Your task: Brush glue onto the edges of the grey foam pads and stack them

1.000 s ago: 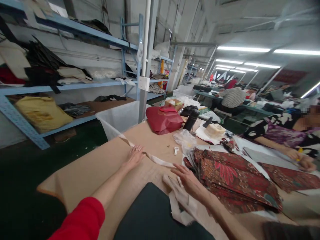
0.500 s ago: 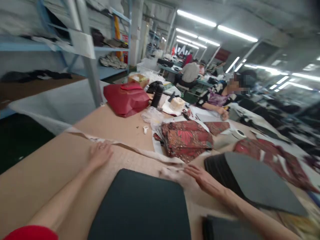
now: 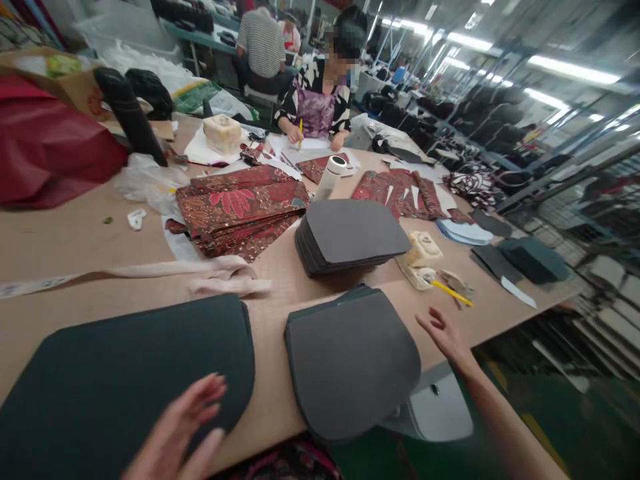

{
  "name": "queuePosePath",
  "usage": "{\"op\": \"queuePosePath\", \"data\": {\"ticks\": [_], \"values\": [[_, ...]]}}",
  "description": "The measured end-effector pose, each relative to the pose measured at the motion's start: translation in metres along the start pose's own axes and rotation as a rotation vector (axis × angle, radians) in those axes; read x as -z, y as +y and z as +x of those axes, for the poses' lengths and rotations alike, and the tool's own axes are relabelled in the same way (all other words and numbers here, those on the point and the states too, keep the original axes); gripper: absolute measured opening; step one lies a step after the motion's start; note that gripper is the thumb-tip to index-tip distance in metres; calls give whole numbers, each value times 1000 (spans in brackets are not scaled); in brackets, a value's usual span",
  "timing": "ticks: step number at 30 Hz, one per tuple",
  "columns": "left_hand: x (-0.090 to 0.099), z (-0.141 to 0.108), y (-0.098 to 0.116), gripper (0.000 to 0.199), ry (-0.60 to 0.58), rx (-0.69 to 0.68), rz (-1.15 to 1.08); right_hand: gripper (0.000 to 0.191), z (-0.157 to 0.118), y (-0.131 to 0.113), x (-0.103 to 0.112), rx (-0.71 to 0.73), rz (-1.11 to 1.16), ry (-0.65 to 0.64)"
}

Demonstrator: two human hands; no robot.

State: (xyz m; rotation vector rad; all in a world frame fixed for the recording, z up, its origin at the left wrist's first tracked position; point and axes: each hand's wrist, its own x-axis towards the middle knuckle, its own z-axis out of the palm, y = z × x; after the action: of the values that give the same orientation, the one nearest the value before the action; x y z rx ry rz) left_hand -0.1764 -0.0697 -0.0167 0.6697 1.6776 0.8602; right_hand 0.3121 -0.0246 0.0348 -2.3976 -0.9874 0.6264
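Note:
My left hand hovers over the right part of a large dark green flat panel, fingers apart and holding nothing. My right hand is in the air just right of a stack of dark grey rounded panels at the table's near edge, its fingers loosely spread and free of anything. Behind that stack stands a taller pile of dark grey panels. A pale fabric strip lies across the table, bunched at its right end beyond the green panel.
Folded red patterned fabric and a white flask stand farther back. A yellow pencil rests near a cream block. Across the table sits a person holding a yellow pen. A red bag is at left.
My view has swung right and down. My left hand has left the tabletop and is over the green panel; my right hand has moved from the strip's end to beside the grey panel stack.

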Motion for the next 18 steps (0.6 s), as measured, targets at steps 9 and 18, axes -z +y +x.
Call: {"op": "queuePosePath", "data": {"ticks": [9, 18], "values": [[-130, -25, -15, 87, -47, 187, -71, 75, 25, 50, -31, -10, -24, -363], [-153, -53, 10, 49, -47, 275, -260, 73, 36, 33, -29, 38, -87, -534]]}}
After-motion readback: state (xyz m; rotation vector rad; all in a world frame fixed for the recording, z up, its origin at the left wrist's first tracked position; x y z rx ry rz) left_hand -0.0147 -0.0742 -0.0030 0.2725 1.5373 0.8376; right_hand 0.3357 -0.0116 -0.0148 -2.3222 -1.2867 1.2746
